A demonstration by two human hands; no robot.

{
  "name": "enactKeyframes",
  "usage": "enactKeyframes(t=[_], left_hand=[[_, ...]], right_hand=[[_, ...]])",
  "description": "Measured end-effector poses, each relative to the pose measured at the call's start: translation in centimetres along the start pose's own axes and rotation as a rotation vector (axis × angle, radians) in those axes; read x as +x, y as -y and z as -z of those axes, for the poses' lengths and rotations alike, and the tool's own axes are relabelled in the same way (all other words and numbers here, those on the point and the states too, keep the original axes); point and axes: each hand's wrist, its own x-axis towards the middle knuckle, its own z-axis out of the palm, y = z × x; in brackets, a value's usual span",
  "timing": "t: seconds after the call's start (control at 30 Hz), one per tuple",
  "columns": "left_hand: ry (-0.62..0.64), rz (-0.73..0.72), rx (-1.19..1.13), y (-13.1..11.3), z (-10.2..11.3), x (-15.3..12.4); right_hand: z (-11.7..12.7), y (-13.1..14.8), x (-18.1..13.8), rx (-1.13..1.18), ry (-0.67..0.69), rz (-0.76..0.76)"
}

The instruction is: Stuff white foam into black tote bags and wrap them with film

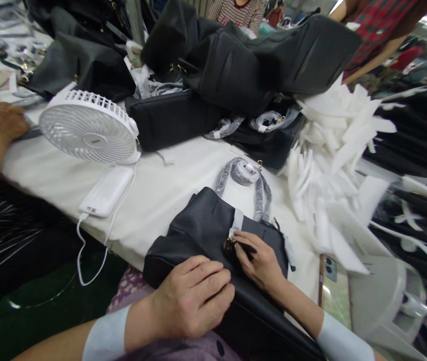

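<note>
The black pebbled-leather handbag (pixel 206 235) lies at the table's near edge, long axis running away rightward. The left hand (pixel 191 296) presses flat on it, fingers together; just beyond, the right hand (pixel 260 260) pinches its gold clasp (pixel 230 244). The wrapped grey handles (pixel 249 183) lie farther off.

White cloth-covered table (pixel 183 175) runs from left edge toward lower right of frame. White desk fan (pixel 88 128) upper left, tilted face up. White power bank (pixel 106 191) just below fan, cable trailing off table's near edge. Heap of black handbags (pixel 236 70) across top centre. Pile of white foam strips (pixel 334 165) at right. Black handbag (pixel 206 225) at lower centre, overhanging near edge, wrapped handles (pixel 249 180) lying on cloth. Phone (pixel 332 291) at lower right.
</note>
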Motion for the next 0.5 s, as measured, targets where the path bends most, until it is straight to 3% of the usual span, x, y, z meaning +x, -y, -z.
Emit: enactKeyframes(t=[0.1, 0.2, 0.3, 0.5], left_hand=[[-0.011, -0.009, -0.006, 0.1, 0.1, -0.1], [-0.019, -0.013, -0.014, 0.3, 0.1, -0.1], [-0.029, -0.014, -0.017, 0.5, 0.0, -0.1], [-0.020, -0.007, -0.024, 0.7, 0.0, 0.0]], right_hand=[[0.6, 0.5, 0.6, 0.250, -0.033, -0.370], [0.8, 0.0, 1.0, 0.510, 0.001, -0.609], [0.6, -0.7, 1.1, 0.617, 0.003, -0.709], [0.7, -1.0, 1.4, 0.656, 0.031, -0.747]])
